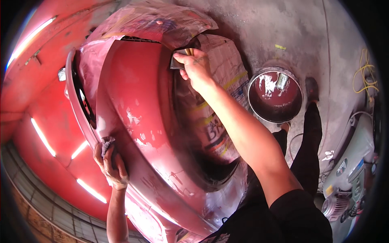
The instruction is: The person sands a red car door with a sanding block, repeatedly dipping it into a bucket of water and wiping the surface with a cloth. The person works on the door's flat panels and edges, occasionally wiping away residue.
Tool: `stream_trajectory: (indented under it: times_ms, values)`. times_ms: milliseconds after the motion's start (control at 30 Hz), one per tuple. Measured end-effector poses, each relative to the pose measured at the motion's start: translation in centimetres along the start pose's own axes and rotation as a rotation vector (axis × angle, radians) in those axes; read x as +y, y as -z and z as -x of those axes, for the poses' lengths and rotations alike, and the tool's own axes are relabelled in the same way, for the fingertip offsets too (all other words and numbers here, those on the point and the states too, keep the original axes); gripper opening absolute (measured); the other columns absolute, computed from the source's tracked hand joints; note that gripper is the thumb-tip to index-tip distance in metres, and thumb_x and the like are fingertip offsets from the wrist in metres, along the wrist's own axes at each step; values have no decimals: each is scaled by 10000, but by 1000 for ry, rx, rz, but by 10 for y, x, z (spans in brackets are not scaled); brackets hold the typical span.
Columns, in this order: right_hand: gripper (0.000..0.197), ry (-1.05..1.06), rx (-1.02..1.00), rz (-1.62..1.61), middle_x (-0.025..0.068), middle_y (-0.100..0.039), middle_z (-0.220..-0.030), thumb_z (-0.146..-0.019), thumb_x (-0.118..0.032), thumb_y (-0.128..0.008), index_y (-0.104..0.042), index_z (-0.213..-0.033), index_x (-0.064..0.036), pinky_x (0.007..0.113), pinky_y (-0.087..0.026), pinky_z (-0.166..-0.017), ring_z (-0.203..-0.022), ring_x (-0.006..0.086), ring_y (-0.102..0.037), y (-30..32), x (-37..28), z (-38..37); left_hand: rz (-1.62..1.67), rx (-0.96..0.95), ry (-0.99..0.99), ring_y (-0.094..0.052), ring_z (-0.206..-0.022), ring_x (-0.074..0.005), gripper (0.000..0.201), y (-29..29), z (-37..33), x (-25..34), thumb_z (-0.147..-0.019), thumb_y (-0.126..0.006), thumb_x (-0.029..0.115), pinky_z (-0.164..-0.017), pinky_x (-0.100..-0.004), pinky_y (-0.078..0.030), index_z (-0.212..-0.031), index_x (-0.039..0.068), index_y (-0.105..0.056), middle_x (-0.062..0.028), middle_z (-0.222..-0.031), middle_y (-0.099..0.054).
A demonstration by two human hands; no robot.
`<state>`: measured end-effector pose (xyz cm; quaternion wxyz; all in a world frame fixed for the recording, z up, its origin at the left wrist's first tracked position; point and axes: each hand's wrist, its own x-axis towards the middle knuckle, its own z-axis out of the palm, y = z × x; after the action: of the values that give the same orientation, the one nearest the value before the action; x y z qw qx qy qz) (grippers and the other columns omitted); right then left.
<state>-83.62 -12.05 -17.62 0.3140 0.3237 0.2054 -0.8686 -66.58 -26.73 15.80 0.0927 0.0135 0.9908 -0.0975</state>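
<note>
A red car fender [139, 97], wet and dull in patches with pale spots, fills the middle of the view. Near the wheel arch's upper edge, my right hand [197, 67] pinches a dark folded sheet of sandpaper [177, 62] against the panel. My left hand [111, 164] lies over the panel's left edge, fingers curled round a crumpled greyish rag [107, 144]. Printed masking paper [227, 65] covers the wheel inside the arch, and more wrinkled covering [158, 22] lies across the car's far end. The palm side of my left hand is hidden.
To the right on the grey concrete floor [263, 24] stands a round bucket [275, 95] of reddish liquid. My feet and dark-trousered legs are just beside it. A yellow cord [366, 77] and a grey car part [350, 154] lie along the right edge.
</note>
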Motion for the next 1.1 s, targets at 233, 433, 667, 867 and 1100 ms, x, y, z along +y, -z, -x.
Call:
stream_trajectory:
  times_ms: [233,433,667,867,1100]
  values:
    - [115,-38,-17,-186,8,-624,-729,-925,-99,-770,-667,-886,-64,248,-377,-393,-464,112,-500,5,11,-14,12,7,17,-499,-1347,-477,380,-1,0,-2,-914,-607,57,-1148,-563,-385,-1287,2,-660,-280,-1431,-530]
    - [174,504,72,217,57,-622,-714,-905,-128,-790,-653,-899,-21,375,-494,-570,-604,190,-589,4,35,-21,51,15,25,-508,-1336,-478,372,0,-4,2,-909,-607,51,-1145,-556,-389,-1272,-12,-663,-290,-1426,-527]
    - [212,559,183,605,188,-673,-810,-897,-120,-765,-608,-905,22,462,-520,-720,-795,358,-688,-4,22,4,46,39,-17,-525,-1325,-468,358,-3,0,-1,-903,-602,37,-1145,-546,-393,-1244,-47,-676,-296,-1413,-545]
    - [178,546,128,644,201,-675,-793,-870,-90,-750,-606,-888,12,444,-524,-720,-771,353,-691,-3,8,-19,70,53,-9,-528,-1330,-461,355,-7,-3,-3,-901,-596,34,-1148,-538,-397,-1232,-59,-681,-290,-1404,-562]
    - [167,607,121,588,198,-678,-792,-888,-108,-725,-613,-904,14,453,-539,-733,-796,335,-713,4,18,-40,78,46,-19,-524,-1341,-458,370,-9,-6,1,-902,-582,45,-1148,-534,-408,-1244,-63,-674,-294,-1392,-578]
